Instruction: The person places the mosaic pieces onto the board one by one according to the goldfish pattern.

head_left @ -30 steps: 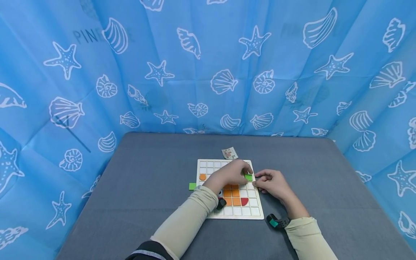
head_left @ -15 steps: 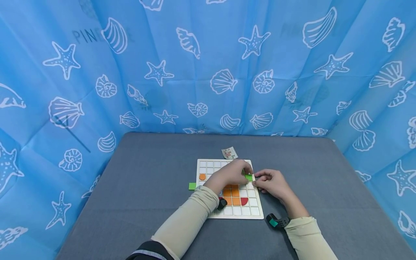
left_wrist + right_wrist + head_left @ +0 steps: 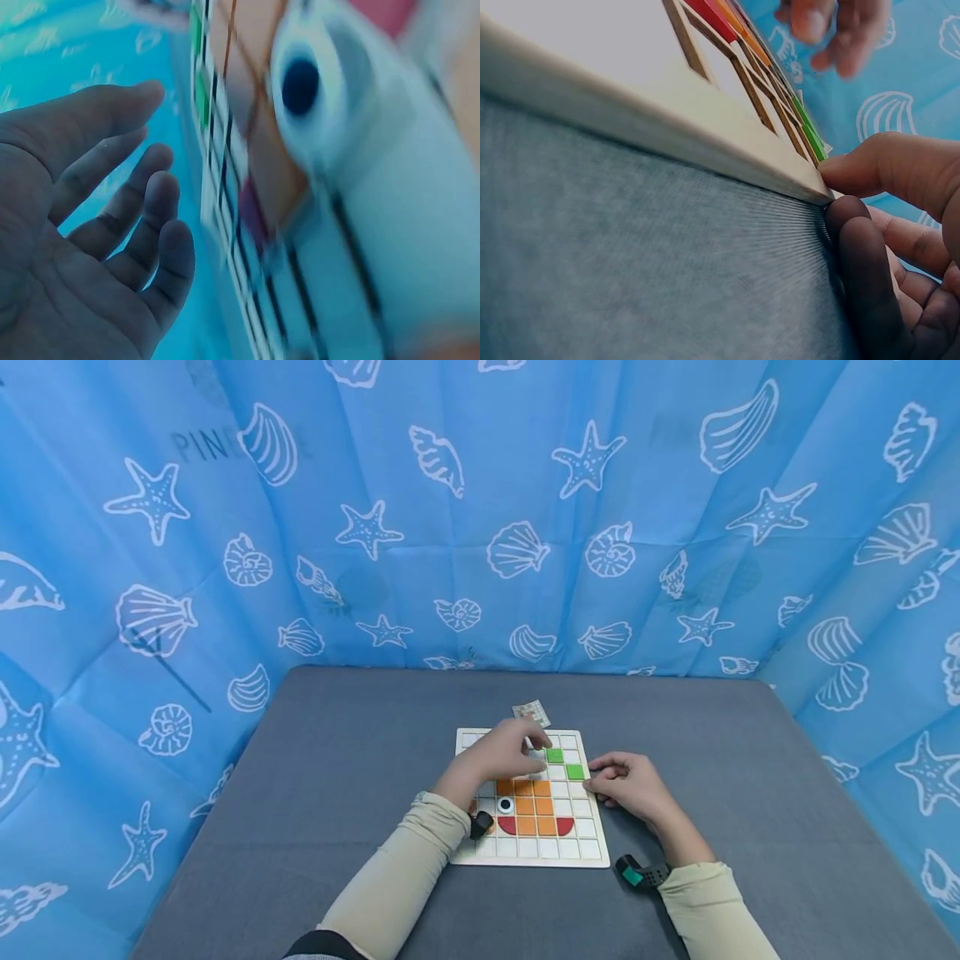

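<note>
My left hand is over the upper middle of a white grid board, fingers loosely bent and apart. In the left wrist view its palm holds nothing. My right hand is at the board's right edge. The right wrist view shows its thumb on the rim and fingertips against the side beneath, pinching the edge. Two green square tiles lie in separate cells near the upper right. Orange tiles, an eye tile and red rounded tiles fill cells lower down.
A small patterned card lies behind the board, partly covered by my left hand. The board lies on a grey cloth-covered table. A blue curtain with white shell prints hangs behind the table. My left forearm hides the board's left part.
My left hand has drawn back leftward from the green tiles, leaving both in plain view. The left forearm now covers the loose green tile and orange disc seen earlier. My right hand has stayed put.
</note>
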A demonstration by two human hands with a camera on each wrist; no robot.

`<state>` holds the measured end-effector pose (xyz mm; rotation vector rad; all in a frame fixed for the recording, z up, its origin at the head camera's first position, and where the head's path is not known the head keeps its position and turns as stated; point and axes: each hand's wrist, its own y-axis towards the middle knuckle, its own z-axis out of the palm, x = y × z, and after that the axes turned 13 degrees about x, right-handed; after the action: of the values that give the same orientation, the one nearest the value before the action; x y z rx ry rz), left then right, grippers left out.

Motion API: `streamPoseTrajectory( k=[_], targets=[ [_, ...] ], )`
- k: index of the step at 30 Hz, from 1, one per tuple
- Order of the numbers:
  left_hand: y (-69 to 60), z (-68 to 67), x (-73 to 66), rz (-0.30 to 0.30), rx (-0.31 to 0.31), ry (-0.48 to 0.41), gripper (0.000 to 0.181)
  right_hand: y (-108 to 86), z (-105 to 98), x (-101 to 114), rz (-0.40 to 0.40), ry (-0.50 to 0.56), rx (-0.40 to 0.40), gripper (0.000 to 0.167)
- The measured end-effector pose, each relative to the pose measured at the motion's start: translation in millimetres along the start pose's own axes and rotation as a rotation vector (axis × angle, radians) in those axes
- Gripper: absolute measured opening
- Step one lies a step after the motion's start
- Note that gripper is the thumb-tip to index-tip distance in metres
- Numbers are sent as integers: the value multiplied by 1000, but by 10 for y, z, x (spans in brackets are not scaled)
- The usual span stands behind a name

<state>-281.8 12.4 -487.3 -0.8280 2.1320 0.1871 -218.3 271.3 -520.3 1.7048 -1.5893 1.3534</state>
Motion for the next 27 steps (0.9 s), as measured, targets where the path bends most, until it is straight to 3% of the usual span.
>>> streamPoseTrajectory(
  k=[5, 15, 21, 27],
  targets=[
    [-355, -170, 196, -57, -75, -57, 33, -8, 2, 0, 2, -7, -6, 39],
    [-980, -357, 589, -176, -238, -58, 32, -12, 18, 4, 3, 3, -5, 39],
    [-1249, -362, 744, -221, -286, -59, 33, -19, 21, 2, 2, 10, 1, 40],
    [-1374, -327, 812, -247, -283, -31, 30, -14, 13, 12, -4, 7, 4, 40]
  ],
)
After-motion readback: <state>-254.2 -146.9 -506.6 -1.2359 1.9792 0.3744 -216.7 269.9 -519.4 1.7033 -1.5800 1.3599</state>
